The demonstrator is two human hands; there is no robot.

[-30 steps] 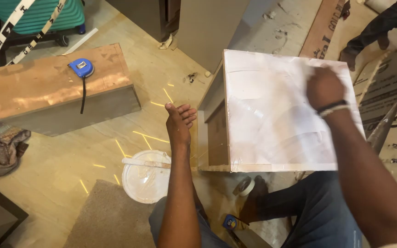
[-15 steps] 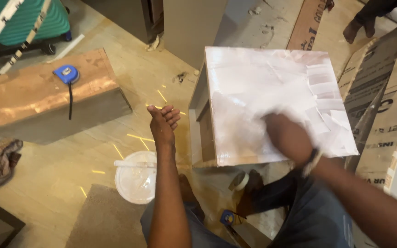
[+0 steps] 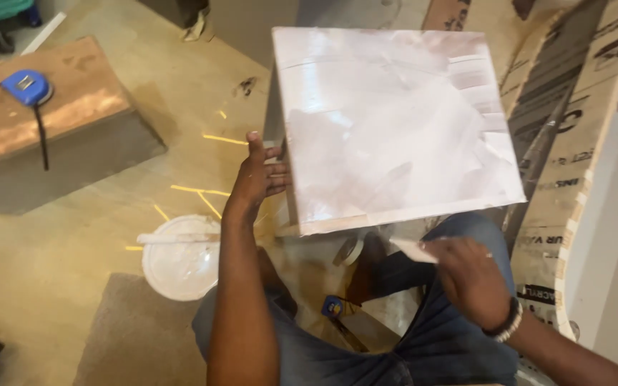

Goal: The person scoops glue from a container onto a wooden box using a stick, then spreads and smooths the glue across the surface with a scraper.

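There is a single view, from a camera on the person's head, looking steeply down and a little forward over their own lap and knees. It sits close: the left hand [image 3: 260, 175] and the right hand [image 3: 470, 282] reach in from the bottom edge, with the forearms filling much of the lower frame. The white-coated box [image 3: 395, 125] takes up the middle and upper right, seen almost from straight above (its top face squarely to the lens). The floor [image 3: 73, 229] spreads away to the left, where a wooden block [image 3: 44, 121] with a blue tape measure [image 3: 26, 87] lies farther off. Cardboard sheets [image 3: 566, 143] run along the right edge.
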